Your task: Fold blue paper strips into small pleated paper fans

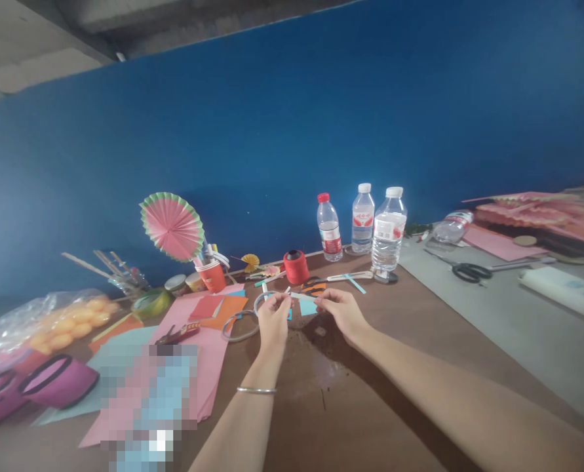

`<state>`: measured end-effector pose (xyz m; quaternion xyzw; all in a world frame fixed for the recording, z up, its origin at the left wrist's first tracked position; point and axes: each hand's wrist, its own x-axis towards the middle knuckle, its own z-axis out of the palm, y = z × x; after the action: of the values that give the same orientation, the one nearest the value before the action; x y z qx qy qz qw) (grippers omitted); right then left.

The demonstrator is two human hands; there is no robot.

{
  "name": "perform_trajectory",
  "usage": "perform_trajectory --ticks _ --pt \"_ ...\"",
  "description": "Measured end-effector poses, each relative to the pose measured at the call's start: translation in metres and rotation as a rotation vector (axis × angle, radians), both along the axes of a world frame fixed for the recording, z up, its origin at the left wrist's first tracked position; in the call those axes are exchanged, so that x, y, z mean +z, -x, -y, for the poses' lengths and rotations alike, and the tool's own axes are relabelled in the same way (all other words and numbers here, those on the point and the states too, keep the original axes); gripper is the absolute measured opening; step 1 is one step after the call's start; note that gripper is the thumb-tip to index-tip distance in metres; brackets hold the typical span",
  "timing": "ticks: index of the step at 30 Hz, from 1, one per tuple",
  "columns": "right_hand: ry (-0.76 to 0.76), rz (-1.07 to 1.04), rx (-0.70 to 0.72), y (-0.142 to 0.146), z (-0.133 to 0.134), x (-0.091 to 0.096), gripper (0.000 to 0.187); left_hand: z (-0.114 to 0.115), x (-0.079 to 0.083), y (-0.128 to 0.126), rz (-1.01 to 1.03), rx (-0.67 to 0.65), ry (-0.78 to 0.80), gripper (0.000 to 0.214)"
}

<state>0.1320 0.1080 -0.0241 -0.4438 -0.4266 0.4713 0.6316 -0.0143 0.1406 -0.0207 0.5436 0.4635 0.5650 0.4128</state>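
Note:
Over the middle of the brown table, my left hand (274, 320) is closed in a pinch, a metal bangle on its wrist. Facing it, my right hand (344, 316) pinches too, thumb against fingers. A thin whitish strip (303, 297), apparently paper, spans the gap between the fingertips of both hands. Just behind it lies a light blue piece of paper (308, 308). A red spool of thread (296, 267) stands beyond my hands, with orange-and-black scissors (313, 284) beside it. Grey wire rings (240, 326) rest left of my left hand.
Three water bottles (389, 229) stand at the back. A pleated paper fan (172, 226) rises from a red paper cup (210, 276). Pliers (186, 332) lie on pink paper (213, 367) at left. Black scissors (468, 272) lie on the grey surface at right.

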Motion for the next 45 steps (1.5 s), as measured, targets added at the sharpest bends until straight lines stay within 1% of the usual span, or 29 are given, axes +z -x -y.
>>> perform_trajectory --ticks 14,22,27,35,45 --pt "-0.003 -0.008 0.034 0.0002 0.0013 -0.0001 0.011 -0.0016 -0.0021 0.0008 0.011 -0.003 0.015 0.015" --pt "-0.019 -0.028 0.036 0.0004 0.0015 0.0003 0.013 0.0007 -0.0023 -0.0004 0.088 -0.059 0.038 0.013" --pt "-0.01 -0.026 0.036 0.0004 0.002 0.0011 0.013 0.0008 -0.001 -0.0006 0.111 -0.059 0.045 0.014" --pt "-0.007 -0.015 0.044 -0.0002 0.0015 -0.0004 0.012 0.0015 -0.0001 -0.0008 0.101 -0.042 0.055 0.015" --pt "-0.009 0.034 0.042 0.0 0.0017 -0.0009 0.013 -0.0006 -0.0036 0.0001 0.057 -0.041 0.035 0.014"
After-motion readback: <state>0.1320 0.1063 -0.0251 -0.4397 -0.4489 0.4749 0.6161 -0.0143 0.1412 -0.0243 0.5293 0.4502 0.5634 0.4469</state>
